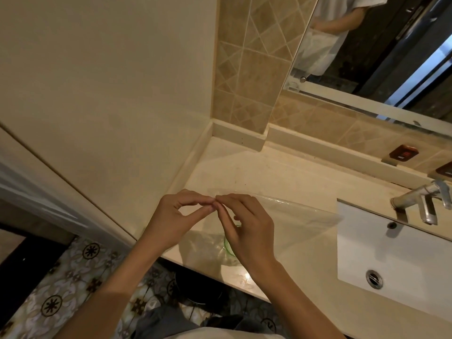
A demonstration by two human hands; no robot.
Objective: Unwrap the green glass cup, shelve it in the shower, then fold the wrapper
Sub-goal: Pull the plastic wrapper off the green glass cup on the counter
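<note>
A clear plastic wrapper point(300, 221) is held up above the cream counter point(269, 177), stretching right toward the sink. My left hand point(176, 221) and my right hand point(247, 228) meet fingertip to fingertip and pinch its top edge. Below my right hand a sliver of the green glass cup point(228, 247) shows on the counter. Whether it stands inside or behind the film I cannot tell. Most of the cup is hidden by my right hand.
A white sink point(391, 253) with a drain lies to the right, a chrome tap point(420, 201) behind it. A mirror point(367, 45) hangs above. A plain wall point(97, 94) stands to the left, and patterned floor tiles point(73, 277) lie below the counter edge.
</note>
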